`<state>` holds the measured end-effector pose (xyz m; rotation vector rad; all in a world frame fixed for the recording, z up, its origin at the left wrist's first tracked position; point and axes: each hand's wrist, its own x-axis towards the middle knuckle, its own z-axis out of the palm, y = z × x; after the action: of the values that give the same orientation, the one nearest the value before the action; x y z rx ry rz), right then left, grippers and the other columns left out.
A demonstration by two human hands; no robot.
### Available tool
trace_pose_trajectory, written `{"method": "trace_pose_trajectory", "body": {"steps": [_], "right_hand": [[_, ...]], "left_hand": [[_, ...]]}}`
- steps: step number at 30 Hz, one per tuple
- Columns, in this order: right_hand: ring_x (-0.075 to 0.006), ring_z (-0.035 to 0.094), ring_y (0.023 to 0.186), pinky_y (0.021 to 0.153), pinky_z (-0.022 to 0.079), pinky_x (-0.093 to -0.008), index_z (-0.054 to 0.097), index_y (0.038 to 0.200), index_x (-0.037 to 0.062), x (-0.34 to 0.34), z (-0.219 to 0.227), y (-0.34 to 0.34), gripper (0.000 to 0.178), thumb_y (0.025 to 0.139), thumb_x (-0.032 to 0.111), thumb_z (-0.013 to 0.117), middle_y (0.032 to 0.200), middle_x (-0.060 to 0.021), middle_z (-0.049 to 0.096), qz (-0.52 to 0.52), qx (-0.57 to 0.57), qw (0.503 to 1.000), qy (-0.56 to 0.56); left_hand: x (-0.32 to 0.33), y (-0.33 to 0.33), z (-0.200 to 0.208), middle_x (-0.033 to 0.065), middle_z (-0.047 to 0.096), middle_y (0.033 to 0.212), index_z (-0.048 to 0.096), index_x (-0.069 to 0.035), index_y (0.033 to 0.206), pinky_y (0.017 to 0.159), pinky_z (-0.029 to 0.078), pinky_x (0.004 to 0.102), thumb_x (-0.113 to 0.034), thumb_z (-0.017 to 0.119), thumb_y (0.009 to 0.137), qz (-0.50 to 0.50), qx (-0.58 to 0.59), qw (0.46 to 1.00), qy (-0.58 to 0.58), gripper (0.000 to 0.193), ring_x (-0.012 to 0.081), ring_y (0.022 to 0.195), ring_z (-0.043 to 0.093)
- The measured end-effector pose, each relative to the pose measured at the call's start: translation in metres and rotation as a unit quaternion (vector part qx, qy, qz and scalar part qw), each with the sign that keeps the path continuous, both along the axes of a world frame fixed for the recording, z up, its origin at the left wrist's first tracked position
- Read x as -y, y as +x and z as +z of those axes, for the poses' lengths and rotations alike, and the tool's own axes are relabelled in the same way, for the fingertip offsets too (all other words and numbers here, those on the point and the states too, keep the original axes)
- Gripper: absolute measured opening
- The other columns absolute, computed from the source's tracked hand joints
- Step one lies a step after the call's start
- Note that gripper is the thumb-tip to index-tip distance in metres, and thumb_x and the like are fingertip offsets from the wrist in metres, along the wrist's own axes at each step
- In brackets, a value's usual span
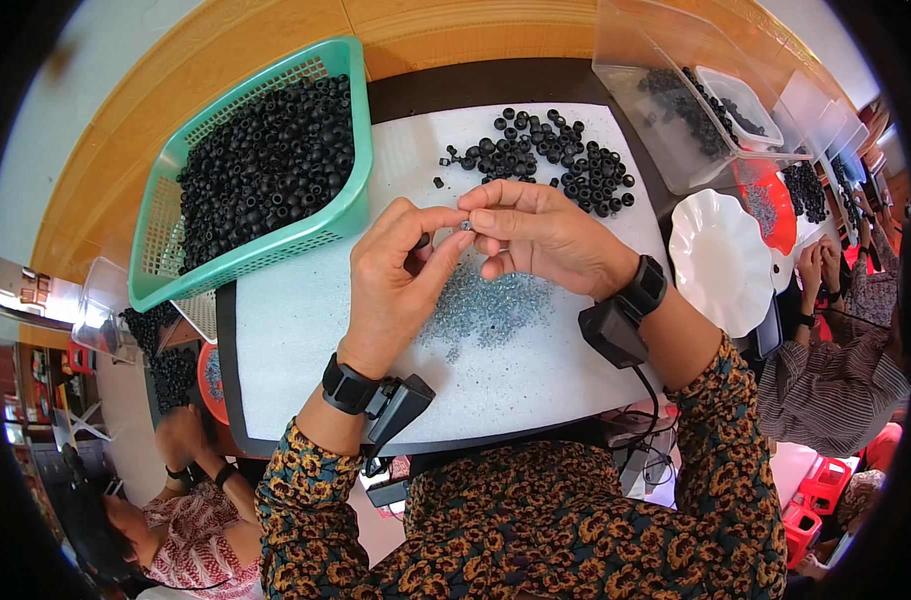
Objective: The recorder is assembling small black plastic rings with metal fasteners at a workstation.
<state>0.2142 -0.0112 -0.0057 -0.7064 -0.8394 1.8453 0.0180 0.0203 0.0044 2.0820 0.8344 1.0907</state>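
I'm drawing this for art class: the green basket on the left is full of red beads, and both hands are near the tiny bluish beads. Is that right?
Not quite: the head view shows the green basket full of black beads, not red ones. The rest holds: the basket is on the left, and the left hand and right hand are near the tiny bluish beads.
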Motion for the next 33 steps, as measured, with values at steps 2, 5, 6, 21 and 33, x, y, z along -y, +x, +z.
{"method": "trace_pose_trajectory", "body": {"steps": [2, 5, 6, 21, 33], "right_hand": [[-0.0068, 0.059, 0.08, 0.076, 0.055, -0.0285, 0.059, 0.113, 0.0049, -0.0007, -0.0009, 0.0003, 0.023, 0.096, 0.019, 0.062, 0.092, 0.0005, 0.06, 0.0, 0.008, 1.0, -0.008], [-0.007, 0.059, 0.08, 0.076, 0.055, -0.0285, 0.061, 0.11, 0.0048, -0.002, -0.0047, 0.0014, 0.022, 0.095, 0.02, 0.064, 0.091, 0.0001, 0.061, -0.001, 0.014, 1.0, -0.017], [-0.0072, 0.059, 0.08, 0.075, 0.055, -0.0284, 0.061, 0.108, 0.0048, -0.0023, -0.0056, 0.0015, 0.021, 0.095, 0.021, 0.064, 0.091, -0.0001, 0.061, -0.002, 0.013, 1.0, -0.019], [-0.0097, 0.06, 0.081, 0.075, 0.057, -0.0297, 0.06, 0.111, 0.0013, -0.004, -0.0044, 0.0024, 0.025, 0.093, 0.017, 0.066, 0.09, -0.0026, 0.061, -0.036, 0.08, 0.994, 0.061], [-0.0097, 0.059, 0.085, 0.077, 0.055, -0.0302, 0.054, 0.121, 0.0013, 0.0007, 0.0018, -0.0035, 0.032, 0.092, 0.013, 0.063, 0.094, -0.0027, 0.059, -0.05, 0.09, 0.994, 0.031]], "left_hand": [[0.0001, 0.0005, -0.0001, 0.0003, 0.047, 0.072, 0.07, -0.005, 0.097, 0.052, 0.037, 0.0225, -0.003, 0.072, 0.083, 0.001, -0.002, 1.0, -0.003, 0.014, 0.0084, 0.061, 0.044], [0.0004, 0.001, 0.0001, 0.0004, 0.046, 0.073, 0.069, -0.005, 0.096, 0.052, 0.037, 0.0228, -0.003, 0.072, 0.083, -0.002, 0.001, 1.0, 0.001, 0.014, 0.0086, 0.06, 0.044], [0.0002, 0.0005, -0.0005, 0.0005, 0.046, 0.072, 0.069, -0.004, 0.095, 0.052, 0.037, 0.0229, -0.003, 0.072, 0.083, 0.002, 0.0, 1.0, 0.001, 0.013, 0.0087, 0.06, 0.044], [-0.0021, -0.0008, -0.0035, -0.0004, 0.047, 0.072, 0.069, -0.004, 0.094, 0.054, 0.035, 0.0223, -0.005, 0.072, 0.083, 0.007, -0.004, 1.0, -0.002, 0.011, 0.0083, 0.062, 0.043], [-0.0002, 0.0035, 0.0003, 0.0046, 0.049, 0.071, 0.067, -0.005, 0.091, 0.048, 0.04, 0.0263, -0.001, 0.072, 0.08, 0.022, -0.042, 0.995, 0.089, 0.012, 0.0134, 0.054, 0.05]]}}
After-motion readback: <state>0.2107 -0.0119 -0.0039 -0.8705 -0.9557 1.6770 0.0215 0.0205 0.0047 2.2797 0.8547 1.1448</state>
